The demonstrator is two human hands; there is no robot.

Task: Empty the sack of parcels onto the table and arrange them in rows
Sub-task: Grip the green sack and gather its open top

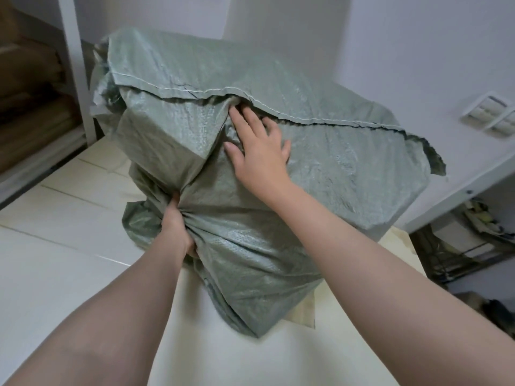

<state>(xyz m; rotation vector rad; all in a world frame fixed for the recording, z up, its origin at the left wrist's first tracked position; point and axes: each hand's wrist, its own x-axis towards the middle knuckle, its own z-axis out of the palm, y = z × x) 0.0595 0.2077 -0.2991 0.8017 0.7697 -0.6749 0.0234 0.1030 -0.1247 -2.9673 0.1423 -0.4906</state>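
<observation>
I think I am right at the start of the job. The sack looks full and lumpy. It sits on the surface, right in front of my hands. I can't see any parcels. I guess they are all inside the green cloth. So tipping them out is not done yet, and none of the rows are made.

My hands are apart, and both are on the sack. My left hand is squeezed tight on a bunch of the sack's cloth, low down on the side near me. The cloth is all wrinkled where it goes into my fist. My right hand lies flat on top of the sack, higher and farther out than my left hand. Its fingers are spread wide, so it presses and does not grab. Its fingertips touch the cloth just under a sewn edge that runs across the sack.

Most of the sack lies past my right hand and off to its right. I can't tell where the open end is.
</observation>
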